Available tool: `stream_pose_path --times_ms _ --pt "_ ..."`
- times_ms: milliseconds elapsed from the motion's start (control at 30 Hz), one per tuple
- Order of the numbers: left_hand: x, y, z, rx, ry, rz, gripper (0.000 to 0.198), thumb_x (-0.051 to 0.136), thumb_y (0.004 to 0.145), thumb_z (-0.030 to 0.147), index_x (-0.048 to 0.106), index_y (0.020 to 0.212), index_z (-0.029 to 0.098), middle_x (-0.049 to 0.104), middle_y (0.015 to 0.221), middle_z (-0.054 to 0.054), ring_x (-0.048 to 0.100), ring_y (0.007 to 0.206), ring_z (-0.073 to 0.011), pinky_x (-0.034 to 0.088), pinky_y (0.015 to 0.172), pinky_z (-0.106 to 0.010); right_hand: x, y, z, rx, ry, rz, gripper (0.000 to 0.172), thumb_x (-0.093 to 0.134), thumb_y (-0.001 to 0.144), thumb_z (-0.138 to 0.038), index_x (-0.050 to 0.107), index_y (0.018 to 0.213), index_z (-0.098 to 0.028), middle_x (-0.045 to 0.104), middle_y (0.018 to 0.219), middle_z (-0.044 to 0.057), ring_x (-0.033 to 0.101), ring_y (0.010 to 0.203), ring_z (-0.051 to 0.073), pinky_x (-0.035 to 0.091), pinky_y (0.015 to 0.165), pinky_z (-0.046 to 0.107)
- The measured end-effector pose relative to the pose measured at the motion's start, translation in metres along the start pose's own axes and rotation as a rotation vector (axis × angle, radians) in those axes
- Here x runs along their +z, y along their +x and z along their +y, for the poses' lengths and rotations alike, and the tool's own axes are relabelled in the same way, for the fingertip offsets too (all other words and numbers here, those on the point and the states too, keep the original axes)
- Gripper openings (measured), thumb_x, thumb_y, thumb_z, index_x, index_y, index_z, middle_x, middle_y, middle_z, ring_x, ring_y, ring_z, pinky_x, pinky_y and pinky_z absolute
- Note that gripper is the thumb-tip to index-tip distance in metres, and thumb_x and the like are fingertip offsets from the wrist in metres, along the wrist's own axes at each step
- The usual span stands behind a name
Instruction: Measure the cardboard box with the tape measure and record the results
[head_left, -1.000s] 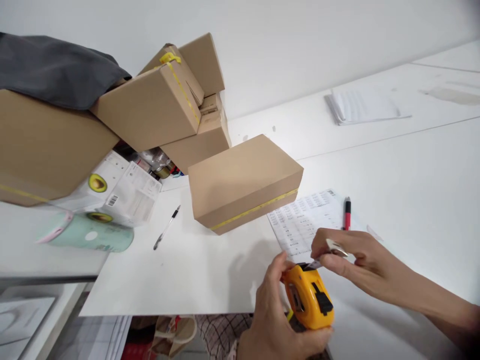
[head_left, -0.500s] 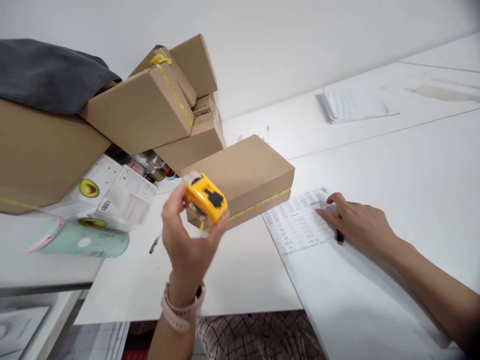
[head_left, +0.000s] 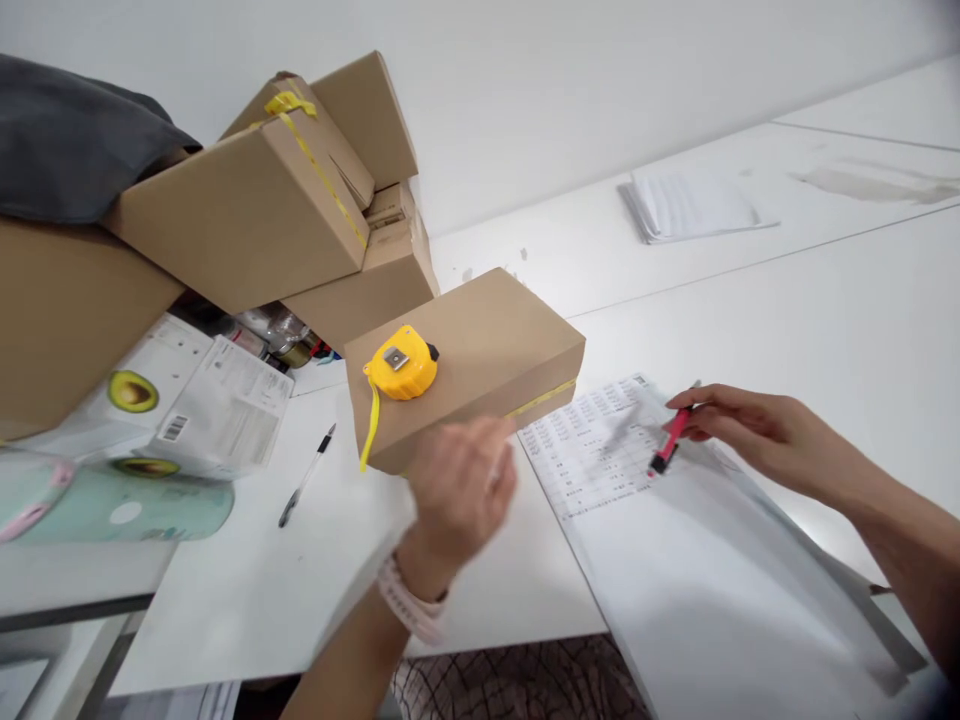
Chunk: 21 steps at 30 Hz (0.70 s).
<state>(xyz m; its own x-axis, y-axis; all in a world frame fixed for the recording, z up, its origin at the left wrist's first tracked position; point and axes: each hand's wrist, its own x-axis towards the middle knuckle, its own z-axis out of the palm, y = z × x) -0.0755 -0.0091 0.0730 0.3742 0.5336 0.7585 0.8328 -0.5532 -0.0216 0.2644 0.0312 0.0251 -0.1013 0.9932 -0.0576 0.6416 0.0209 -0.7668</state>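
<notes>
A yellow tape measure (head_left: pixel 405 365) lies on top of a closed cardboard box (head_left: pixel 480 340), its yellow strap hanging over the near edge. Just in front of that box is my left hand (head_left: pixel 465 490), smeared by motion, so its fingers cannot be read clearly. A pink pen with a black end (head_left: pixel 671 440) is pinched in my right hand (head_left: pixel 757 425), above the printed sheets (head_left: pixel 592 460). Rows of small print cover the top part of the sheets. Yellow tape or strap runs along the box's front side.
Stacked cardboard boxes (head_left: pixel 240 220) fill the back left, with a dark cloth (head_left: pixel 82 140) over them. A black-and-clear pen (head_left: pixel 307 475) lies on the white table (head_left: pixel 330 600). An avocado-printed carton (head_left: pixel 225 410) and a mint bottle (head_left: pixel 172 510) are at left; papers (head_left: pixel 690 205) lie farther back.
My left hand has let go of the tape measure, now on the box, and moved right and down. My right hand has lifted the pink pen off the sheets.
</notes>
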Motion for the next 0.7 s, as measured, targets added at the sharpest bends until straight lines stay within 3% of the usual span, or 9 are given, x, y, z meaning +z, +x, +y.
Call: stream_pose_path --times_ms 67,167,267,367,433,600,700 --pt "0.019 -0.015 0.031 0.072 -0.142 -0.272 0.021 0.054 0.096 0.019 0.068 0.112 0.016 0.077 0.096 -0.008 0.071 0.080 -0.0186 0.056 0.074 -0.031 -0.006 -0.003 -0.008 0.009 0.219 -0.091 0.038 0.059 0.090 -0.060 0.067 0.112 -0.030 0.078 0.102 0.009 0.072 0.099 0.032 0.056 0.078 0.043" --pt "0.046 -0.027 0.068 0.015 -0.193 -0.693 0.035 0.055 0.098 0.029 0.062 0.126 0.011 0.069 0.129 -0.017 0.071 0.095 -0.0242 0.058 0.072 -0.032 -0.003 -0.005 -0.022 -0.018 0.306 -0.122 0.037 0.072 0.081 -0.059 0.065 0.105 -0.031 0.078 0.098 0.009 0.072 0.098 0.032 0.056 0.085 0.046" --pt "0.061 -0.026 0.084 -0.065 -0.179 -0.890 0.058 0.060 0.096 0.040 0.050 0.142 0.007 0.046 0.154 -0.024 0.070 0.105 -0.0321 0.058 0.075 -0.037 0.012 -0.006 -0.037 -0.090 0.287 -0.065 0.037 0.077 0.077 -0.058 0.061 0.095 -0.029 0.075 0.082 0.005 0.071 0.082 0.027 0.056 0.076 0.042" --pt "0.065 -0.022 0.086 -0.117 -0.209 -0.959 0.068 0.063 0.094 0.045 0.044 0.148 0.009 0.033 0.161 -0.026 0.070 0.105 -0.0361 0.059 0.077 -0.041 0.032 -0.006 -0.050 -0.035 0.342 0.030 0.037 0.068 0.084 -0.060 0.053 0.077 -0.026 0.057 0.058 -0.002 0.054 0.055 0.017 0.044 0.054 0.032" --pt "0.064 -0.021 0.084 -0.139 -0.240 -0.957 0.068 0.065 0.092 0.045 0.045 0.148 0.011 0.031 0.162 -0.026 0.070 0.106 -0.0380 0.059 0.077 -0.044 0.044 -0.002 -0.055 0.026 0.426 0.023 0.040 0.059 0.092 -0.059 0.048 0.073 -0.025 0.046 0.052 -0.005 0.043 0.048 0.014 0.035 0.049 0.029" --pt "0.065 -0.022 0.083 -0.153 -0.250 -0.924 0.062 0.063 0.093 0.042 0.048 0.145 0.012 0.035 0.159 -0.027 0.071 0.098 -0.0353 0.061 0.074 -0.045 0.069 0.022 -0.056 0.029 0.603 -0.126 0.033 0.054 0.096 -0.055 0.058 0.087 -0.023 0.063 0.066 0.001 0.058 0.067 0.018 0.046 0.066 0.032" --pt "0.065 -0.020 0.082 -0.117 -0.227 -0.926 0.062 0.061 0.093 0.043 0.049 0.144 0.009 0.041 0.156 -0.028 0.072 0.092 -0.0339 0.061 0.068 -0.043 0.082 0.030 -0.050 0.026 0.583 -0.078 0.038 0.064 0.090 -0.055 0.052 0.073 -0.023 0.054 0.061 -0.002 0.048 0.060 0.014 0.040 0.058 0.029"
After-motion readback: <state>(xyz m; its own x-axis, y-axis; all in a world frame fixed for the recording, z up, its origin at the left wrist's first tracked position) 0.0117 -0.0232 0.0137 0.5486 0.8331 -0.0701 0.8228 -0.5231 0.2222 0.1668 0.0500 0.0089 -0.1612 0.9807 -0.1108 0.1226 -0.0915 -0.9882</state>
